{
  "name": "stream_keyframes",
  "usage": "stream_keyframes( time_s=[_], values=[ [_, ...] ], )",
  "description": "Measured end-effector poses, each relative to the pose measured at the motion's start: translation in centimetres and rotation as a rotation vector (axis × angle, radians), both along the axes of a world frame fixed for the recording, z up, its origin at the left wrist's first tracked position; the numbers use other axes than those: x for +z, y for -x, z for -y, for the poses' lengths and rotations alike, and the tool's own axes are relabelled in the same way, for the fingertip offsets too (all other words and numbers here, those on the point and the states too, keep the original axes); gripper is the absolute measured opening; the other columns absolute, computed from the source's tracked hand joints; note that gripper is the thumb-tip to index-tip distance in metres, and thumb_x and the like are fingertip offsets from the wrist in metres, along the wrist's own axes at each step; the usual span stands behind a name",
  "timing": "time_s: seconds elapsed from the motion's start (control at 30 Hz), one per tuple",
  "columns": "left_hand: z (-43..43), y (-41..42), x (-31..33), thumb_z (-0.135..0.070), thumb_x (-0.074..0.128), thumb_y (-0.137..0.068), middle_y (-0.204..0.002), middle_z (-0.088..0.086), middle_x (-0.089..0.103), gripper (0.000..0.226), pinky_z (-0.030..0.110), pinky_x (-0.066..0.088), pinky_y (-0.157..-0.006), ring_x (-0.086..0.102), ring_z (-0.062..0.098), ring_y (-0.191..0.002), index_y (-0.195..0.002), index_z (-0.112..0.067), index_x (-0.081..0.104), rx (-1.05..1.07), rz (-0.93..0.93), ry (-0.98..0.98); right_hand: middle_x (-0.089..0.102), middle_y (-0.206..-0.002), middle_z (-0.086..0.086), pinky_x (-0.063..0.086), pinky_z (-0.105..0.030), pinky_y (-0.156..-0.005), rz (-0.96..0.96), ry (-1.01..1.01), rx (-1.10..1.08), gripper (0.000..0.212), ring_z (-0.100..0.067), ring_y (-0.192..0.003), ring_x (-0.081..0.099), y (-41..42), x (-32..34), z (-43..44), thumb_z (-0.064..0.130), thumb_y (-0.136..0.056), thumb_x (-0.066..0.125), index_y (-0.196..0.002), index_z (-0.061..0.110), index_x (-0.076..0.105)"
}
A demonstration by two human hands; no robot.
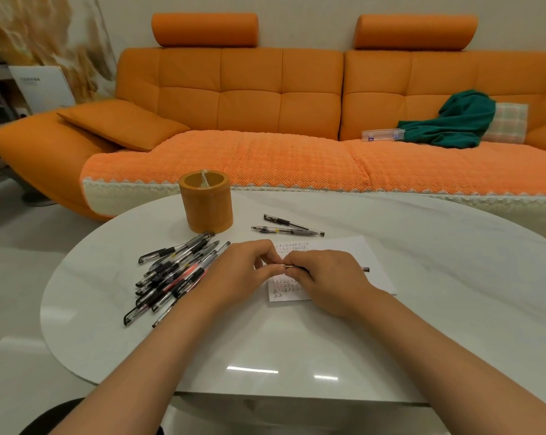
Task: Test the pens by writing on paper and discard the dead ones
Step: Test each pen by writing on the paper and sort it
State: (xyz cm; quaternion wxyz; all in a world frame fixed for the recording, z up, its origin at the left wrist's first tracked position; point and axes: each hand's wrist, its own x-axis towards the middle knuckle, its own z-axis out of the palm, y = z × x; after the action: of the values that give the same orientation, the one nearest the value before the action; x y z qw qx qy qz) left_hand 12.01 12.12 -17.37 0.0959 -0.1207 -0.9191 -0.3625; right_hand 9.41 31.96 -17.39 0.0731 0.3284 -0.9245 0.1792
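Observation:
Both hands meet over a white sheet of paper [367, 255] covered with rows of small test marks. My right hand [323, 279] grips a pen [365, 269] that lies sideways, its end sticking out to the right. My left hand [241, 273] pinches the same pen at its left end, where a thin metal tip shows between the fingers. A pile of several black and red pens [174, 273] lies to the left of my left hand. Two more pens [288, 228] lie apart behind the paper.
An orange cylindrical holder [206, 202] stands at the back of the white oval table [296, 346], with one thing inside. Behind the table runs an orange sofa [265, 98] carrying a green cloth [453, 120] and a clear plastic box [382, 135].

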Motion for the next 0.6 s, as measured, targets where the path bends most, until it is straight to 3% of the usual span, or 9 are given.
stream_keyframes(
  time_s=[0.13, 0.27, 0.33, 0.4, 0.47, 0.53, 0.6],
  values=[
    [0.1, -0.1, 0.3, -0.037, 0.073, -0.087, -0.078, -0.022, 0.065, 0.007, 0.026, 0.05, -0.066, 0.06, 0.005, -0.079, -0.085, -0.037, 0.066, 0.013, 0.008, 0.04, 0.064, -0.085, 0.016, 0.038, -0.029, -0.066, 0.073, 0.003, -0.021, 0.025, -0.008, -0.081, 0.056, 0.1, 0.4, 0.1, 0.049, -0.101, 0.044, -0.115, 0.041, 0.063],
    [0.7, 0.1, 0.6, -0.034, 0.071, -0.09, -0.082, -0.023, 0.062, 0.005, 0.022, 0.045, -0.067, 0.059, 0.003, -0.083, -0.091, -0.035, 0.066, 0.052, 0.028, 0.158, 0.067, -0.115, 0.012, 0.045, -0.032, -0.081, 0.097, -0.029, -0.042, 0.042, -0.015, -0.106, 0.061, -0.3, 0.4, -0.1, 0.044, -0.1, 0.044, -0.142, 0.036, 0.041],
    [1.0, 0.3, 0.5, -0.037, 0.069, -0.09, -0.088, -0.023, 0.06, 0.006, 0.022, 0.045, -0.069, 0.056, 0.003, -0.088, -0.092, -0.037, 0.064, 0.081, 0.039, 0.237, 0.064, -0.096, 0.009, 0.048, -0.038, -0.075, 0.125, 0.008, -0.037, 0.032, -0.02, -0.089, 0.061, -0.2, 0.4, -0.4, 0.028, -0.101, 0.042, -0.132, 0.034, 0.037],
    [1.2, 0.4, 0.1, -0.04, 0.067, -0.09, -0.092, -0.021, 0.06, 0.006, 0.023, 0.043, -0.071, 0.052, 0.004, -0.092, -0.091, -0.038, 0.061, 0.092, 0.047, 0.287, 0.053, -0.084, 0.008, 0.048, -0.043, -0.07, 0.141, 0.062, -0.002, 0.023, -0.02, -0.077, 0.053, 0.0, 0.5, -0.8, 0.014, -0.098, 0.041, -0.111, 0.033, 0.039],
    [1.1, 0.5, -0.2, -0.038, 0.066, -0.091, -0.097, -0.02, 0.059, 0.007, 0.023, 0.041, -0.077, 0.048, 0.003, -0.098, -0.094, -0.038, 0.059, 0.077, 0.049, 0.318, 0.052, -0.092, 0.006, 0.048, -0.042, -0.073, 0.107, 0.119, 0.033, 0.027, -0.019, -0.079, 0.051, 0.4, 0.4, -1.0, 0.007, -0.097, 0.042, -0.096, 0.033, 0.048],
    [0.9, 0.7, -0.4, -0.039, 0.065, -0.091, -0.107, -0.018, 0.057, 0.013, 0.026, 0.042, -0.086, 0.046, 0.005, -0.106, -0.103, -0.037, 0.059, 0.054, 0.04, 0.332, 0.052, -0.102, 0.007, 0.047, -0.033, -0.078, 0.1, 0.166, 0.044, 0.032, -0.015, -0.087, 0.053, 0.6, 0.1, -1.1, 0.009, -0.1, 0.043, -0.102, 0.033, 0.063],
    [0.8, 0.8, -0.6, -0.043, 0.064, -0.091, -0.119, -0.016, 0.054, 0.026, 0.03, 0.042, -0.095, 0.043, 0.006, -0.115, -0.115, -0.034, 0.06, 0.029, 0.032, 0.322, 0.051, -0.11, 0.008, 0.042, -0.024, -0.082, 0.115, 0.214, 0.047, 0.036, -0.011, -0.095, 0.052, 0.7, 0.1, -1.0, 0.01, -0.103, 0.041, -0.124, 0.029, 0.064]
  ],
)
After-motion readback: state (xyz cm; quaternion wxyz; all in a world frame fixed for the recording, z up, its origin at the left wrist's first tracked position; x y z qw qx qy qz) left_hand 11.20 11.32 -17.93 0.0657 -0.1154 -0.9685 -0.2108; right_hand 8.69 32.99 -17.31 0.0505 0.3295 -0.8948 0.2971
